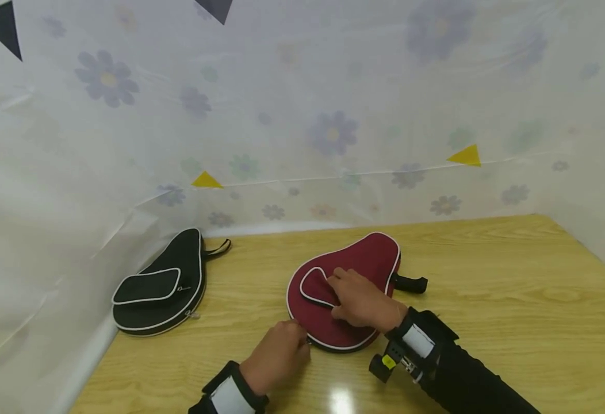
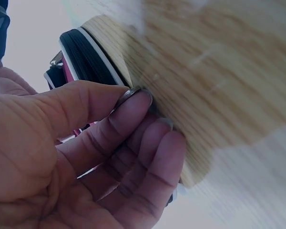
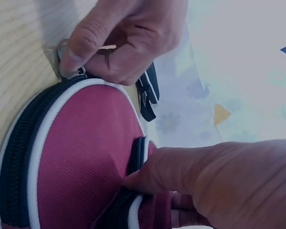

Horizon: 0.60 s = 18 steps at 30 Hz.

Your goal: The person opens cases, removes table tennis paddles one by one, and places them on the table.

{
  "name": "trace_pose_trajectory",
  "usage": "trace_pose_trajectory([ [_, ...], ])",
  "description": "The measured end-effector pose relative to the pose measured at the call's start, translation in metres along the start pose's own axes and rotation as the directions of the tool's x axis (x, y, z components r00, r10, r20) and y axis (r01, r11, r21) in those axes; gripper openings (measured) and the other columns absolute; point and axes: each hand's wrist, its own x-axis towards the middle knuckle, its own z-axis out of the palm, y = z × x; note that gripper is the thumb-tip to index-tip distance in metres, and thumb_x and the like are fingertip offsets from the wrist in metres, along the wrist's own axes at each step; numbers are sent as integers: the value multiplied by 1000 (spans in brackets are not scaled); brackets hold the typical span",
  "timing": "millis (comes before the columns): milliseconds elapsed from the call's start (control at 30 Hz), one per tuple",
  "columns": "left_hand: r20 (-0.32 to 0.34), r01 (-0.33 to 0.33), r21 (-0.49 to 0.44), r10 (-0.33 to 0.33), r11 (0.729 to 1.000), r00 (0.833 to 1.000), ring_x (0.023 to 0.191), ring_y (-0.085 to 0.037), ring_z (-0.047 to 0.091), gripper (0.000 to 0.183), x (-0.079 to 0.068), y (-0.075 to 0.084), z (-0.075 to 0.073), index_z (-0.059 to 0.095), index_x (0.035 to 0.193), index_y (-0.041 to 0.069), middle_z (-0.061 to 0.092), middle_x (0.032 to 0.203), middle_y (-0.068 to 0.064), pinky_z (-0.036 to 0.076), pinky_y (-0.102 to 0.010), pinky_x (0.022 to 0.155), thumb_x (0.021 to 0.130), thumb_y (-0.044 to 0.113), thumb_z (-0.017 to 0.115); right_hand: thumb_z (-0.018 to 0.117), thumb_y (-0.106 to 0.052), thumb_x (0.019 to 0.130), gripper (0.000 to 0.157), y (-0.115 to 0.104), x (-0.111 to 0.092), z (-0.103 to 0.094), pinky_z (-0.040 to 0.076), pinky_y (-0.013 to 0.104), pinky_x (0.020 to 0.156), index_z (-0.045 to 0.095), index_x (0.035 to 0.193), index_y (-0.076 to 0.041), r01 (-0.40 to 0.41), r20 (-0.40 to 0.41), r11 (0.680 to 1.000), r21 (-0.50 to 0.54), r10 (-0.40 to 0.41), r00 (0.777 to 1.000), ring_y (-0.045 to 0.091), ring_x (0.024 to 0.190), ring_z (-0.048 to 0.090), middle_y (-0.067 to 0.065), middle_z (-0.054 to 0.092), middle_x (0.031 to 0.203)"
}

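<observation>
A dark red table tennis paddle case (image 1: 364,253) with white piping lies on the table, its black handle loop toward the right. My left hand (image 1: 279,353) is at the case's near edge and pinches a metal zipper pull (image 3: 81,71) between thumb and index finger. The black zipper band (image 3: 14,176) runs along the case's side. My right hand (image 1: 362,302) grips the small front pocket (image 1: 315,287), the thumb (image 3: 150,174) pressed in at the pocket's zipper and the other fingers on its far side, partly hidden.
A black paddle case (image 1: 160,310) with white piping and a wrist strap lies at the table's left side. Behind the wooden table (image 1: 514,299) hangs a flower-printed sheet (image 1: 333,172), which also lines the left and right sides.
</observation>
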Motion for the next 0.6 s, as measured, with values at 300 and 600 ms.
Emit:
trace_pose_trajectory([
  [300,-1,1,-18,-1,1000,1000,59,0,34,36,1,1,0,48,53,12,43,63,10,32,-19,50,79,-6,66,73,-3,86,44,4,-1,-3,45,46,86,58,125,10,64,-2,998,3,-64,998,31,94,51,16,55,109],
  [600,-9,-7,-3,7,1000,1000,59,-1,36,37,1,0,0,48,53,13,45,62,10,34,-20,51,79,-5,67,72,-4,86,47,10,-3,-7,48,43,83,58,130,6,82,33,997,-15,-81,996,30,98,50,13,54,114],
])
